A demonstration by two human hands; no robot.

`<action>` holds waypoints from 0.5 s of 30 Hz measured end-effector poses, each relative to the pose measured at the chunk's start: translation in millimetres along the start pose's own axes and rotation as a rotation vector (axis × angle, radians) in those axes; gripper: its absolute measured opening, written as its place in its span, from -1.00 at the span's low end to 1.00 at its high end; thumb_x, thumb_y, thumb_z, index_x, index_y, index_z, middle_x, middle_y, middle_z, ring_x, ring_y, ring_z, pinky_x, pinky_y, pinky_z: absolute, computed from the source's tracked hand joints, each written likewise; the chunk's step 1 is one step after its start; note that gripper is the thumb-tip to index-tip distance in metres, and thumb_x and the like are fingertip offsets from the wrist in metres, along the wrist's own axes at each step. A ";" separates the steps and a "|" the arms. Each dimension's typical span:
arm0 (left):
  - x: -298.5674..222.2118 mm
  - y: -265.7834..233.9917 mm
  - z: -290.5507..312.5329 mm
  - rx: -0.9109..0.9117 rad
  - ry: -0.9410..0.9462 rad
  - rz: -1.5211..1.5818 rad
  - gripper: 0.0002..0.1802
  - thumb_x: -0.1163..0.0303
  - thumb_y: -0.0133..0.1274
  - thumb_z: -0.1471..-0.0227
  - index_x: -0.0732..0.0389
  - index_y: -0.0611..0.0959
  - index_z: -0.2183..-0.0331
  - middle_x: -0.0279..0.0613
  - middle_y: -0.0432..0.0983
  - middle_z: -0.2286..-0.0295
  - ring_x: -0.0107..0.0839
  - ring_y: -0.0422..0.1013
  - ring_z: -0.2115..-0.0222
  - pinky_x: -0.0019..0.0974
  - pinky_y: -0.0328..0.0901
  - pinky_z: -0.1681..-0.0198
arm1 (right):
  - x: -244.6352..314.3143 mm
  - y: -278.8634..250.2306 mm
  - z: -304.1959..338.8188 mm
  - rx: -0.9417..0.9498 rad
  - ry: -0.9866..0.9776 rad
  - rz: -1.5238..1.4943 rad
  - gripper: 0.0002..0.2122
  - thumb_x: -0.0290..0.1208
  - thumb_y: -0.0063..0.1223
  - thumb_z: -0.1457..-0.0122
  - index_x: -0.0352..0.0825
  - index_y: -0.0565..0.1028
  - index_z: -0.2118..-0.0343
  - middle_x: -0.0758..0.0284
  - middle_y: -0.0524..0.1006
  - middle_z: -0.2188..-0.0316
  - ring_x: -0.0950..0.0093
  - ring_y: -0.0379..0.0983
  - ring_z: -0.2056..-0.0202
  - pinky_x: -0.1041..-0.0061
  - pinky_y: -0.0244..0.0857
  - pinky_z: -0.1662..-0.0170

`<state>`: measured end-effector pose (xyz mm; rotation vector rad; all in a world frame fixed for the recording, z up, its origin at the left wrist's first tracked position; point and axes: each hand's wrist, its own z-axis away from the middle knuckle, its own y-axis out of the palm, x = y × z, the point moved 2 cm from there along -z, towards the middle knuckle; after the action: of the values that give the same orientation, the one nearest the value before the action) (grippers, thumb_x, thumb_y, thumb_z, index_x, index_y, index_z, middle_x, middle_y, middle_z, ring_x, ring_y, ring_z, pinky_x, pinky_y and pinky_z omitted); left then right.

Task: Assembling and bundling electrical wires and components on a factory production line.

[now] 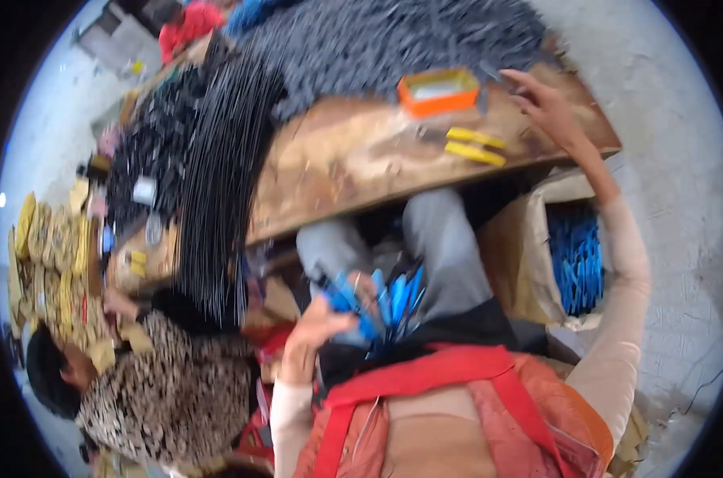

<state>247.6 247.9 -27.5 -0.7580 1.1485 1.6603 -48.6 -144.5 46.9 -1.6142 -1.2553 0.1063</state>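
My left hand (323, 319) is closed around a bunch of blue strips (397, 296) above my lap. The strips look like flat plastic pieces, but blur hides their exact kind. At the right end of the wooden table (322, 171), my right hand (543, 107) reaches out with fingers apart and nothing visible in them. Close to its fingertips lies a small dark piece (489, 72) at the edge of a large heap of dark grey strips (401, 40). An orange open box (439, 92) and a yellow-handled tool (475, 146) lie left of that hand.
Long thin black rods (227, 175) lie across the table's left part, beside a black heap (150, 143). A sack (529, 247) by my right leg holds blue strips (575, 259). One co-worker (166, 390) sits at my left, another (190, 28) at the far left. Brown bundles (51, 271) stand behind.
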 end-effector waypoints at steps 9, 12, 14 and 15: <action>-8.6 56.3 1.3 0.249 0.146 -0.327 -0.75 0.48 0.30 0.25 0.25 0.56 0.44 -0.38 0.43 0.51 -0.61 0.33 0.44 -0.46 0.24 0.35 | 214.6 98.7 117.8 0.805 0.513 -1.146 -0.73 -0.40 -0.03 -0.25 -0.45 0.48 0.06 0.26 0.56 0.43 0.48 0.57 0.38 0.55 0.47 0.31; -3.3 57.6 22.0 0.226 0.204 -0.505 -0.70 0.47 0.33 0.27 0.29 0.55 0.43 -0.36 0.41 0.45 -0.60 0.32 0.41 -0.46 0.25 0.33 | 237.4 104.7 129.4 0.845 0.632 -1.138 -0.76 -0.42 0.07 -0.21 -0.46 0.49 0.14 0.25 0.56 0.44 0.47 0.59 0.42 0.61 0.47 0.37; 2.4 57.6 37.7 0.091 0.259 -0.436 -0.63 0.45 0.35 0.29 0.32 0.53 0.40 -0.31 0.39 0.39 -0.55 0.33 0.36 -0.43 0.26 0.29 | 241.1 104.8 136.2 0.840 0.656 -1.090 -0.79 -0.42 0.14 -0.17 -0.45 0.50 0.21 0.26 0.57 0.44 0.48 0.59 0.43 0.60 0.47 0.38; 8.6 56.4 41.0 0.003 0.219 -0.372 -0.57 0.45 0.37 0.32 0.32 0.54 0.34 -0.26 0.42 0.33 -0.51 0.36 0.31 -0.41 0.29 0.21 | 243.7 103.8 138.1 0.912 0.634 -1.094 -0.79 -0.41 0.15 -0.16 -0.44 0.50 0.22 0.26 0.58 0.44 0.49 0.59 0.43 0.61 0.47 0.39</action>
<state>192.9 282.7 -0.5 -1.1006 1.0792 1.2879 45.5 138.1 24.8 -0.0409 -1.1453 -0.4310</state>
